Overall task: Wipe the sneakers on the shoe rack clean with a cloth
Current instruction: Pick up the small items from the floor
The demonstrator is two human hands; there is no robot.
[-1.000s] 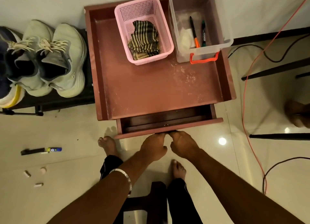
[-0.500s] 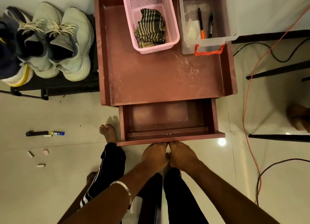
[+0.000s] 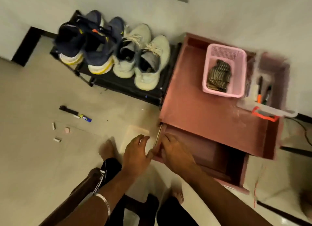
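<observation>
Nearest the camera, two bare forearms reach up from six o'clock. The left hand (image 3: 135,155) hovers just outside the left edge of the pulled-out reddish-brown wooden drawer (image 3: 217,158), its fingers loosely spread and holding nothing. The right hand (image 3: 175,154) lies over the drawer's near-left corner, fingers bent onto the rim; motion blur makes it hard to tell whether it truly grips the edge or only rests there.

The drawer belongs to a reddish-brown wooden side table (image 3: 202,110) at about two o'clock from the hands. On the tabletop stands a pink perforated plastic basket (image 3: 239,61) holding a folded dark striped cloth (image 3: 218,76), well apart from both hands, at one o'clock. Just right of the basket sits a clear plastic box with an orange latch (image 3: 268,110), with pens inside.

At eleven o'clock from the hands, a low black metal shoe rack (image 3: 125,86) stands against the wall beside the table. It carries a pair of pale mint-white lace-up sneakers (image 3: 145,60) nearest the table and a pair of navy sneakers with yellow-trimmed soles (image 3: 91,44) farther left.
</observation>
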